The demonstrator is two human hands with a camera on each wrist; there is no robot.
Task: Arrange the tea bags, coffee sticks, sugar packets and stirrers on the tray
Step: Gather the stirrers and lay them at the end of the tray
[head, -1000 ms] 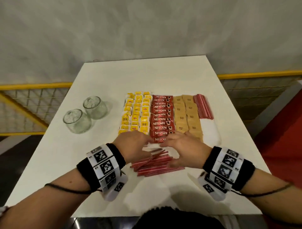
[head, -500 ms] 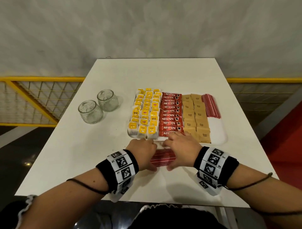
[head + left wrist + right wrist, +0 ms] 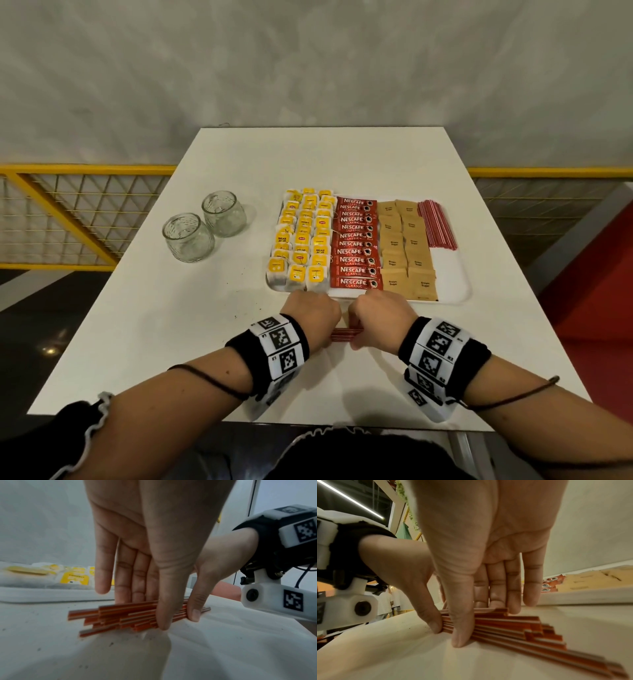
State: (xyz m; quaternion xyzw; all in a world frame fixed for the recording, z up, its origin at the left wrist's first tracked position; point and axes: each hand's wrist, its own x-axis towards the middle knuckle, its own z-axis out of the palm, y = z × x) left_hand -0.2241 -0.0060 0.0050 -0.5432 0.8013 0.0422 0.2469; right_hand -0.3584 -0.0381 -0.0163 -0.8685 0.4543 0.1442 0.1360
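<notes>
A loose bundle of red stirrers [image 3: 344,335] lies on the white table just in front of the tray [image 3: 452,284]. My left hand [image 3: 313,313] and right hand [image 3: 380,315] pinch it side by side, thumbs on the near side and fingers on the far side. In the left wrist view, the left hand [image 3: 149,612] clamps the stirrers [image 3: 111,618]. The right wrist view shows the right hand [image 3: 479,622] squeezing the same stirrers [image 3: 513,626]. The tray holds yellow tea bags [image 3: 303,240], red coffee sticks [image 3: 354,243], brown sugar packets [image 3: 404,246] and a row of stirrers [image 3: 436,224].
Two empty glass jars [image 3: 188,236] [image 3: 223,213] stand on the table left of the tray. A bare white patch of tray sits below the stirrer row at the right. A yellow railing runs behind the table on both sides.
My hands have drawn closer together and squeezed the spread-out stirrers into a tight bundle. The bundle now sits nearer the tray's front edge.
</notes>
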